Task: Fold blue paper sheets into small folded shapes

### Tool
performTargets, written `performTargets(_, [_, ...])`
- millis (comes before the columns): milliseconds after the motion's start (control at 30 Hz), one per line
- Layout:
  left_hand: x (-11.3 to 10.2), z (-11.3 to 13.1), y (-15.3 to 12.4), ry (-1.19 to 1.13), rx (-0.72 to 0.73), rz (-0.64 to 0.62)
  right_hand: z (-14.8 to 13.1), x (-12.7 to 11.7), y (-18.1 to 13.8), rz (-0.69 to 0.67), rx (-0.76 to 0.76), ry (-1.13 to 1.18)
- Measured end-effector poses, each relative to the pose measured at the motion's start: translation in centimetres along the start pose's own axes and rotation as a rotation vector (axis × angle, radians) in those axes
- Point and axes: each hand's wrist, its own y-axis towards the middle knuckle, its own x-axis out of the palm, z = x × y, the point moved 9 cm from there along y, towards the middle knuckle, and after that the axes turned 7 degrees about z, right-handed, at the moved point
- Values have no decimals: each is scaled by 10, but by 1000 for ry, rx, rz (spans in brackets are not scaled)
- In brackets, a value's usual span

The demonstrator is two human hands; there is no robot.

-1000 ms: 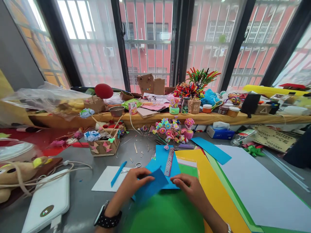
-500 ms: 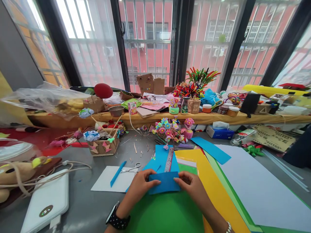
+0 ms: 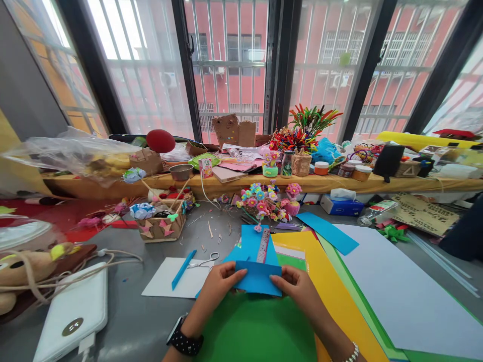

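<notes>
Between my two hands is a small rectangular piece of blue paper [image 3: 258, 278], held up above a green sheet [image 3: 260, 327]. My left hand [image 3: 225, 279] pinches its left edge, thumb on the near face. At the right edge, my right hand [image 3: 293, 279] grips it the same way. Just beyond lie more blue paper [image 3: 251, 241] and a patterned ruler [image 3: 263, 246]. To the left, scissors [image 3: 206, 260] and a narrow blue strip [image 3: 183, 270] rest on a white sheet [image 3: 162, 281].
Yellow paper [image 3: 328, 286], a large white sheet [image 3: 407, 291] and a blue strip [image 3: 328, 233] lie to the right. A white power bank [image 3: 71, 311] is at the left. Behind stand a decorated cardboard box [image 3: 162, 229], craft flowers [image 3: 260, 201] and a tissue box [image 3: 341, 205].
The blue paper has risen slightly and shifted a little right, tilting so that its face looks lighter. Both hands keep their hold at its edges.
</notes>
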Motion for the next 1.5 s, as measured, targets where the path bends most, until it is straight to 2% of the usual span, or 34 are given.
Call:
performTargets(200, [9, -1, -3, -150, -51, 2, -1, 13, -4, -82, 27, 62])
performTargets(267, [3, -3, -1, -222, -66, 36, 0, 13, -4, -85, 27, 67])
performTargets(333, [-16, -6, 2, -323, -53, 151, 1, 12, -4, -80, 24, 71])
performTargets(400, [-46, -9, 3, -464, -17, 343, 2, 11, -2, -69, 19, 72])
performTargets(467, [-68, -13, 3, -613, 9, 477, 2, 9, -2, -58, 14, 71])
performTargets(567, [-82, -17, 2, -811, 26, 574, 4, 8, -1, -49, 14, 67])
performTargets(833, [-68, -15, 0, -1045, -10, 543, 9, 11, -1, -77, 22, 41])
performTargets(1100, [-67, -15, -1, -1090, -50, 568, 8, 13, -3, -81, 17, 10])
performTargets(1500, [-59, 0, -1, -1110, -12, 455, 7, 14, -3, -95, -21, -98])
